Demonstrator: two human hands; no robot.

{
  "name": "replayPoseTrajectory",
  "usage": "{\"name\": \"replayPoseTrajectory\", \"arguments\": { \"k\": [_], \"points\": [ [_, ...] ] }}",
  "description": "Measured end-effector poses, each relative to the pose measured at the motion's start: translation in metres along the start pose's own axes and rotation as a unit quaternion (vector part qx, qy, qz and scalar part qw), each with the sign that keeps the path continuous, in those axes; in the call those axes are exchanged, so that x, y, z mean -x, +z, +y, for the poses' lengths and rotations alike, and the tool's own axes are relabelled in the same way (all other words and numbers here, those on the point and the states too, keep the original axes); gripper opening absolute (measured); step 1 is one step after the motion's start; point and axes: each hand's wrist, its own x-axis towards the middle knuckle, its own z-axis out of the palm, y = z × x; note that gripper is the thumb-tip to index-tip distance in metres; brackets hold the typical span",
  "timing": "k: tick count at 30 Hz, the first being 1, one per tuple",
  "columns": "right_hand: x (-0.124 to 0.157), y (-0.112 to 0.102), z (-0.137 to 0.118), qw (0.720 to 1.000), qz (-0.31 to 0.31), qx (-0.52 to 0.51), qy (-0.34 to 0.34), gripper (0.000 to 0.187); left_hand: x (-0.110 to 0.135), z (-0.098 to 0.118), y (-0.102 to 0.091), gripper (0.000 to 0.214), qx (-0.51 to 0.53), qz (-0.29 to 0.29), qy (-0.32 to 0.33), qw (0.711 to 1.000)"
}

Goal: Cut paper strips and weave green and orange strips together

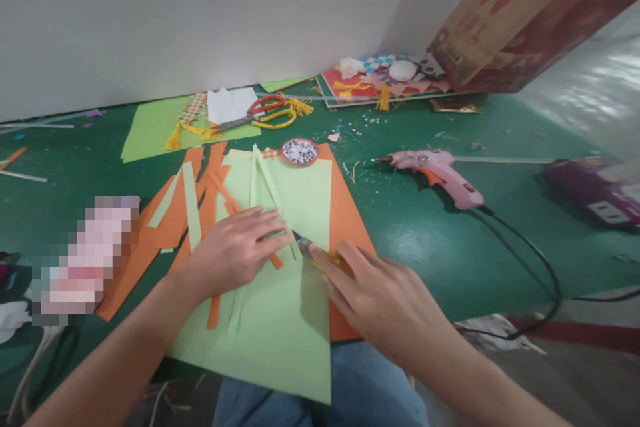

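My right hand (373, 287) is closed around a yellow utility knife (303, 245), its dark blade pointing up and left. The blade tip sits just beside the fingertips of my left hand (243, 243). My left hand lies palm down with fingers stretched out, over narrow pale green strips (269, 179) and an orange strip (277, 261). Under both hands is a pale green paper sheet (285, 347), which overhangs the table's front edge. An orange sheet (346, 267) shows beneath its right side. More orange strips (165, 230) lie loosely left of my left hand.
A red-rimmed dish of small beads (300, 152) stands behind the sheet. Scissors (273, 113) rest on bright green paper (150, 127). To the right lie a pink glue gun (435, 173) with a trailing cord and a purple box (595, 190). A large carton (530, 13) leans at the back right.
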Motion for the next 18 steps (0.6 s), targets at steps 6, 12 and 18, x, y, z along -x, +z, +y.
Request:
{"name": "replayPoseTrajectory", "arguments": {
  "k": [6, 12, 18],
  "points": [
    [0.0002, 0.0001, 0.0001, 1.0, 0.0, -0.002, 0.006, 0.037, -0.0015, -0.0003, -0.0011, 0.032, 0.006, 0.008, 0.01, 1.0],
    [-0.0035, 0.0001, 0.0021, 1.0, 0.004, -0.004, 0.007, 0.035, -0.0006, -0.0007, 0.0, 0.029, 0.013, 0.012, 0.011, 1.0],
    [-0.0029, 0.0012, 0.0025, 1.0, 0.005, 0.002, 0.003, 0.036, -0.0012, -0.0004, -0.0009, 0.029, 0.02, 0.007, 0.005, 1.0]
  ]
}}
